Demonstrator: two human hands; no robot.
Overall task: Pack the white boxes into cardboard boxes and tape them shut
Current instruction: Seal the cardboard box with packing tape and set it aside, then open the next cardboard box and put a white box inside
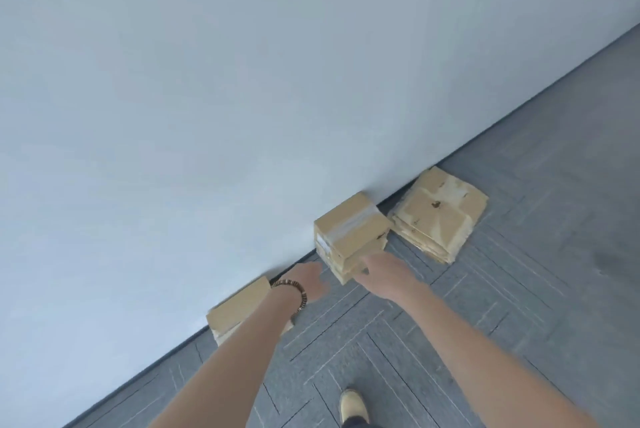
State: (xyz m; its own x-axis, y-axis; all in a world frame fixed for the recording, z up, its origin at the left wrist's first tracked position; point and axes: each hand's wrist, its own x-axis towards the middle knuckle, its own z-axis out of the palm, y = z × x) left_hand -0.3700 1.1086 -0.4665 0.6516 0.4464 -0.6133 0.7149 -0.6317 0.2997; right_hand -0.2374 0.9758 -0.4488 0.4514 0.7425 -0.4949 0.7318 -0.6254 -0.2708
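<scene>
From the shoe (353,405) at bottom centre, both arms reach up-frame: the left hand (308,280) hovers loose-fingered and empty, the right hand (379,272) touches the taped stack (349,237) at centre, its fingers hidden, so that much looks sealed, with flat cartons (440,216) beyond probably unpacked, no white boxes visible.

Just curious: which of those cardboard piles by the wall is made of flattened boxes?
The right-hand pile, the flat cardboard sheets beside the taped box stack. The stack and the box under the left forearm are assembled boxes.
</scene>
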